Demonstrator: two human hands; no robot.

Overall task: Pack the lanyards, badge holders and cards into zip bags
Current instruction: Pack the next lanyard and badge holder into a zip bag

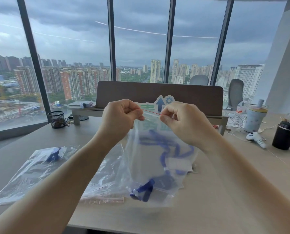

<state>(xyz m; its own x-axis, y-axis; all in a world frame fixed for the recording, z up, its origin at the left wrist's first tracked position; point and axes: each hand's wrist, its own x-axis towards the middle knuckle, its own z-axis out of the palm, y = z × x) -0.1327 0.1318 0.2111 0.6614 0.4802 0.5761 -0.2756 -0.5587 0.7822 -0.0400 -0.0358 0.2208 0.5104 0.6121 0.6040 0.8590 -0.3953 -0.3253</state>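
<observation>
I hold a clear zip bag up above the desk by its red zip strip. My left hand pinches the strip's left end and my right hand pinches its right end. Inside the hanging bag lies a blue lanyard with a badge holder near the bottom. A second zip bag with a blue lanyard in it lies flat on the desk at the left. More clear bags lie in a pile under the held one.
A black mesh pen cup stands at the back left, by a monitor riser. At the right are a black cup, a light blue tumbler and a white controller. The desk's front edge is close to me.
</observation>
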